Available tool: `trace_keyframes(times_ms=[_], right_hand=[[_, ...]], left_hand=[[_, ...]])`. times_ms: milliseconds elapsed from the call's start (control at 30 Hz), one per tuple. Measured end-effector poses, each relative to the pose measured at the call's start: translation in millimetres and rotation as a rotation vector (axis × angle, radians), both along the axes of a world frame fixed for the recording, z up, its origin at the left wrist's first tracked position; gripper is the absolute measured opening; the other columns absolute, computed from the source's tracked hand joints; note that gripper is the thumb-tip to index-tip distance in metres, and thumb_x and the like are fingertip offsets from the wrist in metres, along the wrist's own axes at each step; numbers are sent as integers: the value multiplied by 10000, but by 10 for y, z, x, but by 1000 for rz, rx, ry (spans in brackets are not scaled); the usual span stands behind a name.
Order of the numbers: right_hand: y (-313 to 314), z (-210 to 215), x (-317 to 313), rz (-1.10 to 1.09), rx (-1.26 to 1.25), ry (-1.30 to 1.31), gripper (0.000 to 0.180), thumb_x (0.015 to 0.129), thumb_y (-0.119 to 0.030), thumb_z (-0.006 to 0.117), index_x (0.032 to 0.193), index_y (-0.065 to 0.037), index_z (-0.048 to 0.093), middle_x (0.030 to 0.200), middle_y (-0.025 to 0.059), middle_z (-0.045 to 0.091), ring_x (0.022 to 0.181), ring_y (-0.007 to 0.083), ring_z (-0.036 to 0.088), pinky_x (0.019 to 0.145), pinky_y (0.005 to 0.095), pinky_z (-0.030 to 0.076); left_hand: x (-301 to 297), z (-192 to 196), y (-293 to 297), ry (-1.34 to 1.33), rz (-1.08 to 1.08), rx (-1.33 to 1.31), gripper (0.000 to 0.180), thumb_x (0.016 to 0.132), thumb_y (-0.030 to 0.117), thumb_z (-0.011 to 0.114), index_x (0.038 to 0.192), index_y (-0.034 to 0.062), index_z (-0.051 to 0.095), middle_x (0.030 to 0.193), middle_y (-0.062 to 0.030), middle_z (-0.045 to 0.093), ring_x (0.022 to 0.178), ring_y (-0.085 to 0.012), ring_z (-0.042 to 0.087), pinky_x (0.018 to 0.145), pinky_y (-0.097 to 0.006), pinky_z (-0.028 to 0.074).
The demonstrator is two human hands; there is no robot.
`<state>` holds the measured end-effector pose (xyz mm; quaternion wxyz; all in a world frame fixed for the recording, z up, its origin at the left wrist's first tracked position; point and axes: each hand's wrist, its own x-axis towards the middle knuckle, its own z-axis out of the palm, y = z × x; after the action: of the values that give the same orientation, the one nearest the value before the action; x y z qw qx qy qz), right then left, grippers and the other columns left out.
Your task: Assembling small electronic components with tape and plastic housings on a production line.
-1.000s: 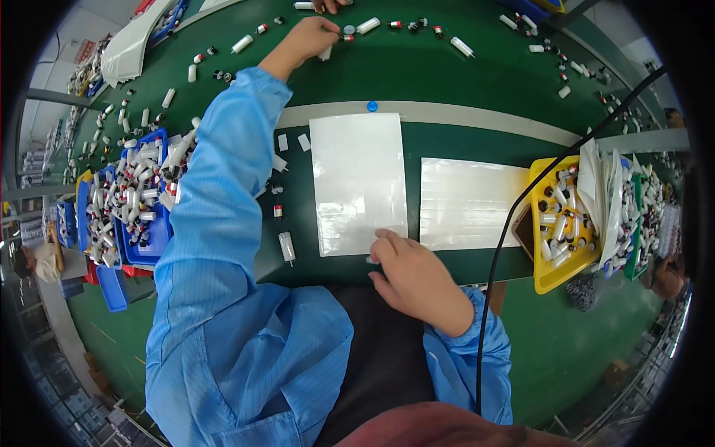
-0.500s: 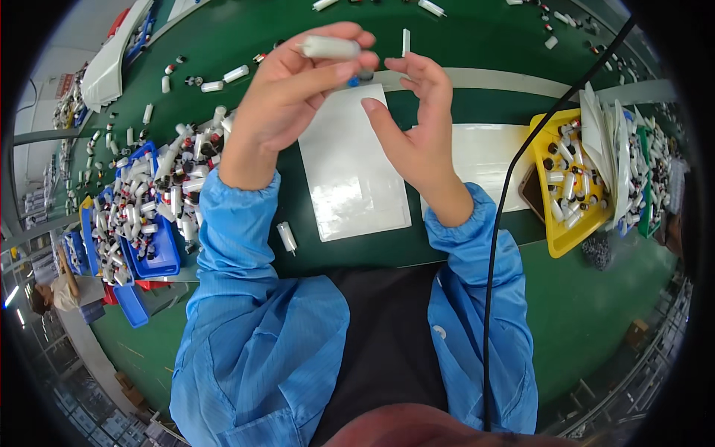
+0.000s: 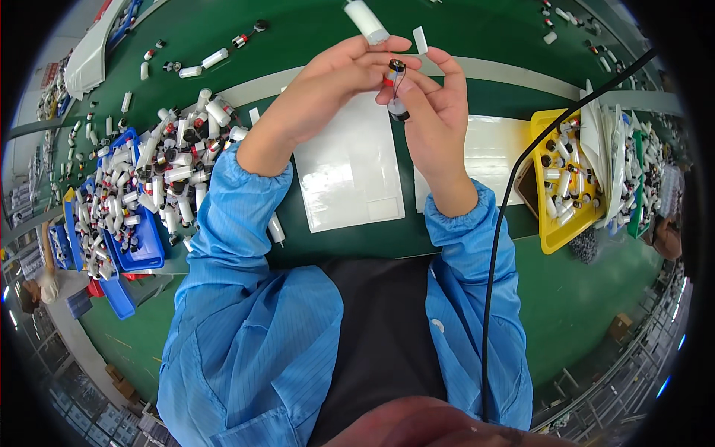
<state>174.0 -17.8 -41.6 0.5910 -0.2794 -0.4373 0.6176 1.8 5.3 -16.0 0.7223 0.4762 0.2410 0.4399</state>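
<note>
White cylinder (image 3: pixel 365 21), one: plain body, greyish lower end, slanted with its upper end leaning left; at the fingers of the left hand (image 3: pixel 324 86). Small cylindrical component (image 3: pixel 395 71), one: black, yellowish and red, roughly upright, between the two hands, by the thumb of the right hand (image 3: pixel 438 119). Black round cap (image 3: pixel 399 112), one: below the component, thin wires running between them. White rectangular tab (image 3: pixel 420 39), one: slightly tilted, at a right fingertip.
</note>
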Motion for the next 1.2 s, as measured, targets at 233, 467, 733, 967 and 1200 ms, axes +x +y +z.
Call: trace_keyframes(times_ms=[233, 467, 733, 967, 1200], right_hand=[[2, 37, 15, -12, -52, -35, 492, 952, -3, 589, 1338, -3, 283, 995, 178, 691, 848, 175, 662, 765, 314, 531], [20, -32, -62, -352, 291, -339, 420, 897, 13, 674, 1231, -11, 420, 957, 93, 617, 799, 128, 631, 738, 268, 509], [100, 58, 152, -264, 261, -135, 146, 919, 6, 675, 1054, 29, 625, 958, 63, 677, 808, 94, 638, 740, 227, 516], [152, 175, 293, 78, 101, -151, 144, 916, -41, 694, 1038, 24, 654, 884, 60, 699, 812, 92, 659, 707, 212, 523], [101, 187, 176, -29, 15, -239, 131, 904, -49, 705, 1009, 17, 662, 866, 60, 704, 766, 93, 666, 679, 206, 521]], left_hand=[[-9, 23, -20, 288, 155, 162, 428, 953, 18, 618, 1360, -40, 500, 1222, -164, 665, 1038, -183, 661, 923, -312, 532], [0, 42, -7, 276, 198, 99, 370, 973, 23, 579, 1333, -39, 514, 1217, -181, 659, 1116, -215, 658, 990, -319, 533], [-16, 17, -6, 266, 191, 90, 331, 1012, 47, 525, 1338, -8, 521, 1238, -130, 642, 1110, -203, 657, 980, -314, 544], [-45, -66, 9, 343, 160, 195, 322, 1013, 29, 509, 1332, -10, 532, 1182, -89, 638, 1094, -167, 645, 989, -305, 538], [-3, -51, -14, 361, 147, 210, 322, 996, 2, 523, 1316, -24, 553, 1192, -113, 639, 1094, -170, 644, 985, -309, 541]])
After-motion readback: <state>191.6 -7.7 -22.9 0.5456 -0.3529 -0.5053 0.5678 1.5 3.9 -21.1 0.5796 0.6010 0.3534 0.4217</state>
